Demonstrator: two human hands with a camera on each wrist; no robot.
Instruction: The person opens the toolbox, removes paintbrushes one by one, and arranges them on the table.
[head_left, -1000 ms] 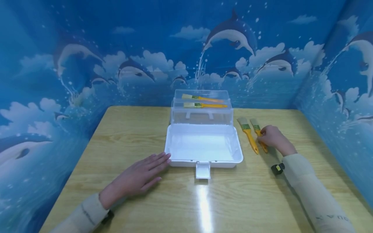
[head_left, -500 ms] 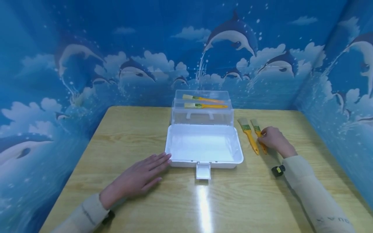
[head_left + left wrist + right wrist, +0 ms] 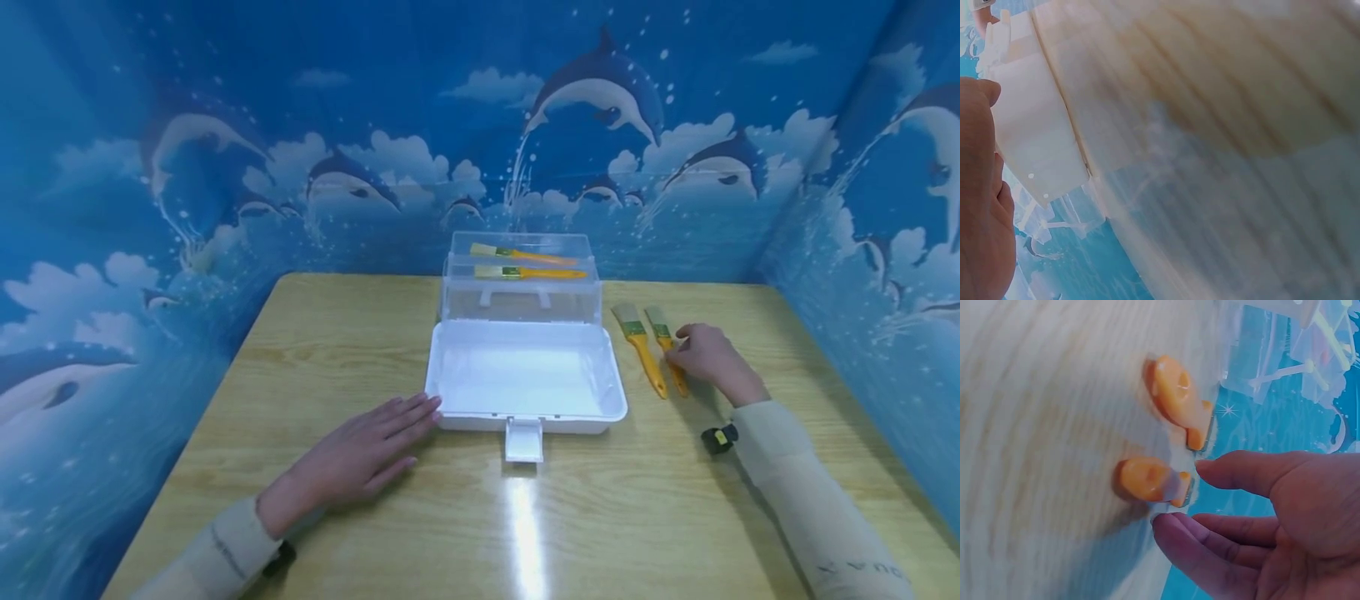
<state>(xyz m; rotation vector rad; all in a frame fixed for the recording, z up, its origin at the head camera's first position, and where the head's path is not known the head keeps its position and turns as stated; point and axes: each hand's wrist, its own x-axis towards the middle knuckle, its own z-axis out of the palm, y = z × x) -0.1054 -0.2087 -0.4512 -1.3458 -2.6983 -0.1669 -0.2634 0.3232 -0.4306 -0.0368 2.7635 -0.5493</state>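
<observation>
1. From where I stand, the person's right hand (image 3: 707,360) is over at the narrower paintbrush (image 3: 663,332); its thumb and fingers stand apart on either side of the orange handle, and I cannot tell whether they touch it.
2. That brush lies on the wood-grain table (image 3: 337,333), to the right of the box, bristles towards the back.
3. The wider paintbrush (image 3: 641,346) lies just beside it on the box side, pointing much the same way.
4. The left hand (image 3: 352,450) is spread flat, fingers straight, its fingertips at the near left corner of the white plastic box (image 3: 472,422).
5. The box stands open, its latch (image 3: 523,442) hanging down in front and its clear upper section (image 3: 517,308) raised behind.
6. Up there lie an upper paintbrush (image 3: 517,252) and a lower paintbrush (image 3: 528,272), bristles to the left.
7. A blue dolphin backdrop (image 3: 375,83) closes off the space behind.
</observation>
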